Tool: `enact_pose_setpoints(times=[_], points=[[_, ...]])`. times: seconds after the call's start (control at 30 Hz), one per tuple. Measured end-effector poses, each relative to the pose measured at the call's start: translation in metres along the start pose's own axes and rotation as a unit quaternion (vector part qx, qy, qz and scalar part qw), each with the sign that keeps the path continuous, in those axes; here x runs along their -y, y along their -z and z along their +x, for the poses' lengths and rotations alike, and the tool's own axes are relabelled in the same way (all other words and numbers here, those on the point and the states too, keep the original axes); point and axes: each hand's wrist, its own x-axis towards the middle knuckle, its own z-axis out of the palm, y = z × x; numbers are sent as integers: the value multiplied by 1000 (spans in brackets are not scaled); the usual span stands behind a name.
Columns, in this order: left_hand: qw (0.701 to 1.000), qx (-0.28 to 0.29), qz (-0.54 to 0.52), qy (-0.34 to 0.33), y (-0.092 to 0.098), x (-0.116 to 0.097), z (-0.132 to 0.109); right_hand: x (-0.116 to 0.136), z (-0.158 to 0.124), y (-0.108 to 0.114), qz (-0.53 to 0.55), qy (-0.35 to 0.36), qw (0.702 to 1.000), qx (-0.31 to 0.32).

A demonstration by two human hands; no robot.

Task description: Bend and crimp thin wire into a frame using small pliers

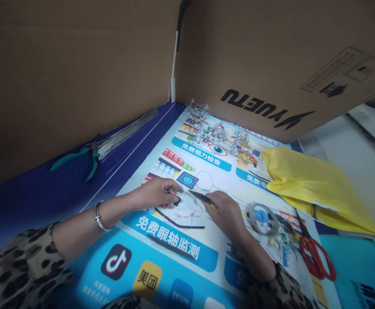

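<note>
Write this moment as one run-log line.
left grip: pinching wire | right grip: holding yellow-handled pliers | around: teal-handled pliers, red-handled scissors

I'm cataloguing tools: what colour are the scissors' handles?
The scissors' handles are red, best seen in the head view.

- Cardboard wall (239, 47) at the tabletop's (55, 201) far edge: "YUETU", upside down, and a black arrow (337, 90).
- Poster (206, 279), towards its far edge: "免费视力检查"; right of it, "免费电", the rest covered.
- Poster, left of centre: "免费眼轴监测".
- Near edge: "美团" on a yellow tile (147, 268); a musical-note sign on a black tile (105, 262).
- Turquoise packet (348, 257), right: lettering too unclear to read.
</note>
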Motion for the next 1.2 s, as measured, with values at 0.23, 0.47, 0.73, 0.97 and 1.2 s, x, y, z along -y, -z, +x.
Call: enact_pose_setpoints(times=[0.23, 0.47, 0.73, 0.97, 1.2], points=[[1000, 3, 16, -11, 0, 1, 0, -2, -2, 2, -42, 17, 999, -17], [1000, 1, 18, -6, 0, 0, -2, 1, -1, 4, -67, 27, 997, -22], [970, -48, 237, -25, 4, -11, -8, 3, 0, 4, -103, 40, 994, -23], [877, -135, 446, -116, 13, -33, -9, 3, 0, 3, -108, 39, 993, -20], [849, -68, 486, -196, 0, -49, 8, 6, 1, 5, -113, 46, 992, -15]])
